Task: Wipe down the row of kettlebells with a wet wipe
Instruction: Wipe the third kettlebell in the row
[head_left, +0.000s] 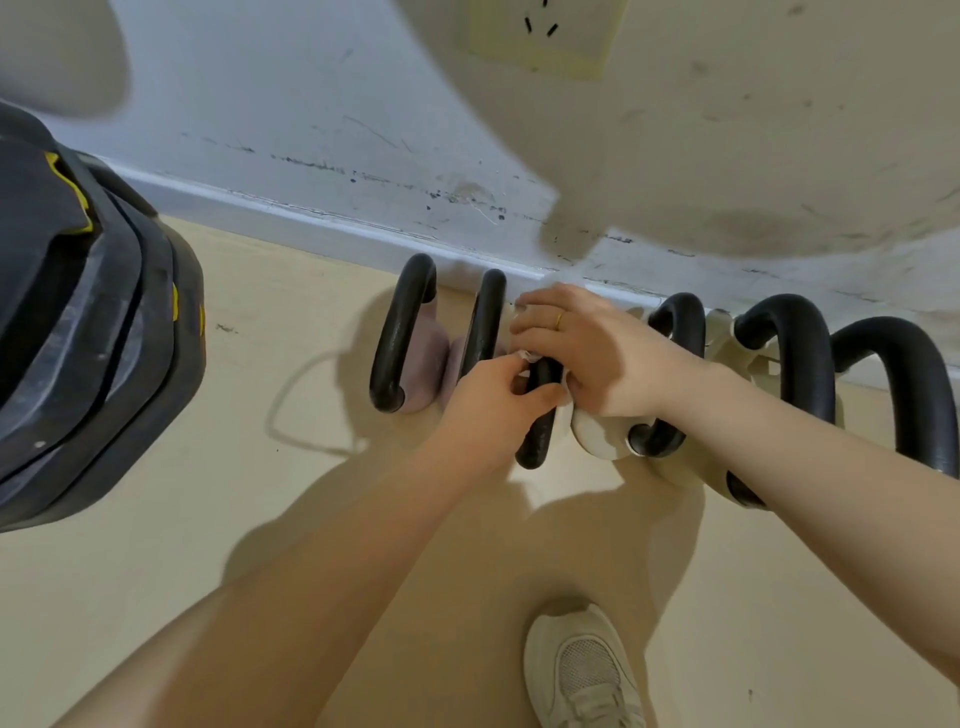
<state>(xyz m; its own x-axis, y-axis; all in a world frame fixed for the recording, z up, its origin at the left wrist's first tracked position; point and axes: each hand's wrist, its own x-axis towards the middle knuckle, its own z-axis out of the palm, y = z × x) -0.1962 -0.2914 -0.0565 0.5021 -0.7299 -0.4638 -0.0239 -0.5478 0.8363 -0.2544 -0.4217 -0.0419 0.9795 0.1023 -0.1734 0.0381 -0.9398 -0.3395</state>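
Note:
A row of kettlebells with black handles stands along the wall's baseboard. The leftmost one (400, 338) has a pinkish body, and a second pinkish one (485, 322) stands next to it. Both my hands meet over the third kettlebell's black handle (537, 421). My left hand (493, 400) pinches a white wet wipe (527, 356) against that handle. My right hand (587, 348), wearing a ring, closes over the handle's top with wipe showing under its fingers. More cream-bodied kettlebells (670, 364) (795, 353) continue to the right.
A stack of black weight plates with yellow markings (88, 322) sits at the left. A wall socket (545, 31) is high on the scuffed wall. My white shoe (582, 670) stands on the beige floor below the hands.

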